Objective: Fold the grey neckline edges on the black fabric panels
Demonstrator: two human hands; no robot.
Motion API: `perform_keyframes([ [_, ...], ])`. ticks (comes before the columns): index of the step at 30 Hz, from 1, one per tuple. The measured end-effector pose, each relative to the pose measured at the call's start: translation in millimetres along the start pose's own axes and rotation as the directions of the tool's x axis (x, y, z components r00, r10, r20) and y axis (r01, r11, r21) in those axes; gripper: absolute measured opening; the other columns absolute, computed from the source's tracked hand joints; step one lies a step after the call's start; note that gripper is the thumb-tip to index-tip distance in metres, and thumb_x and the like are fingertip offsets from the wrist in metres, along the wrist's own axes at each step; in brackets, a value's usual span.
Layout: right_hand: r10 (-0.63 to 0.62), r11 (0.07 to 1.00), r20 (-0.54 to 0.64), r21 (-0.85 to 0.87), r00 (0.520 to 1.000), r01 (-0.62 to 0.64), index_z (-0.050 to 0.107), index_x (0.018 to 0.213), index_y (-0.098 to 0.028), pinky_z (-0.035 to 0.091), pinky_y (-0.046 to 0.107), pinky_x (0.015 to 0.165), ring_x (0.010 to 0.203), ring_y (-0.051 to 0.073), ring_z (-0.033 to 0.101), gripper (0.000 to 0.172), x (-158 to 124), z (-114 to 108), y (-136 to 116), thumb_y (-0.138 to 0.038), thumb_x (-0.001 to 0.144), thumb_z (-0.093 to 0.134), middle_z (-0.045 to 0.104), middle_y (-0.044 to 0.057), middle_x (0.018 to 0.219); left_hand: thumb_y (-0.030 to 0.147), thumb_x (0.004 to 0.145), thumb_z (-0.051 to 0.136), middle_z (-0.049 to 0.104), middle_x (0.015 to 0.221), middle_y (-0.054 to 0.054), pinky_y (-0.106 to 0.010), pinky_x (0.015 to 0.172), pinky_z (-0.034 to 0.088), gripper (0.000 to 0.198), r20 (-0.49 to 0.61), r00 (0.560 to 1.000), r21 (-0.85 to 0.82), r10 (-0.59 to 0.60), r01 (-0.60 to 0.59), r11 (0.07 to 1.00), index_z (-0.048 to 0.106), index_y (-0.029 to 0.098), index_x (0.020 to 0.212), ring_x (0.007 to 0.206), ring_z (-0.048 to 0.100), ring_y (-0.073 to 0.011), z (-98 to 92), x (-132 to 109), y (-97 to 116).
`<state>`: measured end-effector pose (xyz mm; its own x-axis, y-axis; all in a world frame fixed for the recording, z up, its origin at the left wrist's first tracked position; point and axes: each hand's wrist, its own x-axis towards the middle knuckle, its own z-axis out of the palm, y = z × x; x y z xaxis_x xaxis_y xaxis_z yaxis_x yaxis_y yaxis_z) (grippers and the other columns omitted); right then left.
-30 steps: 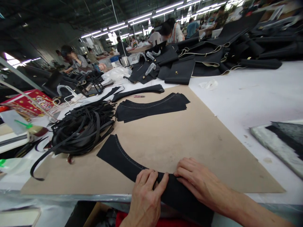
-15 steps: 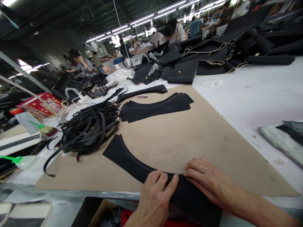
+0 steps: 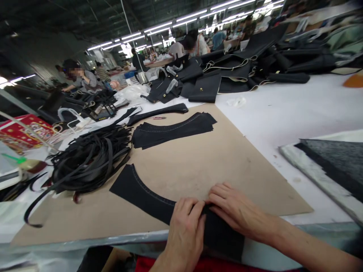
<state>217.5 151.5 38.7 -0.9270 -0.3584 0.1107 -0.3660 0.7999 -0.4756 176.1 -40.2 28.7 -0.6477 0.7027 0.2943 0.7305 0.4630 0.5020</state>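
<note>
A curved black leather-like piece (image 3: pixel 141 198) lies on the brown board (image 3: pixel 241 162), its near right end hanging over the table's front edge. A row of small pale marks runs along its inner curve. My left hand (image 3: pixel 185 226) has bent fingers closed on that curved edge near the middle. Close beside it, my right hand (image 3: pixel 232 207) pinches the same edge with fingers held together. The fingertips almost meet, and the bit of edge under them is hidden. Farther back on the board rests a stack of similar black curved pieces (image 3: pixel 176 132).
A tangled heap of black strips (image 3: pixel 90 162) covers the board's left side. Black bag parts (image 3: pixel 205 88) are piled at the back. Grey and black sheets (image 3: pixel 334 162) lie at right. A red box (image 3: pixel 25 130) and a green-tipped bottle (image 3: pixel 28 164) stand left. Several people work in the background.
The view has turned to the right, so the table's things sit farther left. My fingertips have come closer together on the curved piece's edge, the left thumb tucking in.
</note>
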Motion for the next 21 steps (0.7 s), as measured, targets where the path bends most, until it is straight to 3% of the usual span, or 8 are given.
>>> perform_keyframes([
  [5,0.095,0.995,-0.053,0.044,0.994,-0.093,0.052,0.097,-0.019,0.036,0.038,0.084,0.091,0.021,0.049,0.012,-6,-6,2,-0.013,0.088,0.057,0.056,0.003,0.098,0.003,0.083,0.047,0.060,0.094,-0.006,-0.039,0.079,0.050,0.030,0.059,0.996,0.006,-0.063,0.063,0.998,0.060,0.019,0.105,0.089,0.054,-0.0225,6.4,9,8],
  [11,0.085,0.995,-0.053,0.047,0.995,-0.083,0.058,0.095,-0.021,0.035,0.037,0.083,0.092,0.021,0.049,0.007,-15,-14,11,-0.018,0.089,0.057,0.057,0.002,0.093,0.000,0.082,0.040,0.059,0.095,-0.007,-0.037,0.081,0.050,0.037,0.143,0.988,-0.021,-0.055,0.059,0.998,0.061,0.018,0.107,0.090,0.054,-0.0215,7.7,16,11],
  [17,0.069,0.996,-0.058,0.057,0.996,-0.066,0.061,0.093,-0.021,0.035,0.036,0.082,0.091,0.019,0.049,0.007,-18,-17,16,-0.018,0.091,0.055,0.056,0.002,0.091,0.000,0.082,0.038,0.058,0.094,-0.006,-0.038,0.080,0.050,0.039,0.110,0.993,-0.083,-0.045,0.054,0.995,0.062,0.019,0.106,0.089,0.053,-0.0207,12.4,18,14],
  [21,0.068,0.996,-0.051,0.057,0.996,-0.065,0.060,0.091,-0.021,0.034,0.036,0.081,0.091,0.020,0.050,0.007,-18,-19,17,-0.018,0.091,0.054,0.057,0.003,0.091,0.001,0.084,0.038,0.058,0.094,-0.006,-0.037,0.078,0.051,0.035,0.097,0.995,-0.029,0.000,0.003,1.000,0.061,0.017,0.105,0.088,0.053,-0.0206,15.3,16,15],
])
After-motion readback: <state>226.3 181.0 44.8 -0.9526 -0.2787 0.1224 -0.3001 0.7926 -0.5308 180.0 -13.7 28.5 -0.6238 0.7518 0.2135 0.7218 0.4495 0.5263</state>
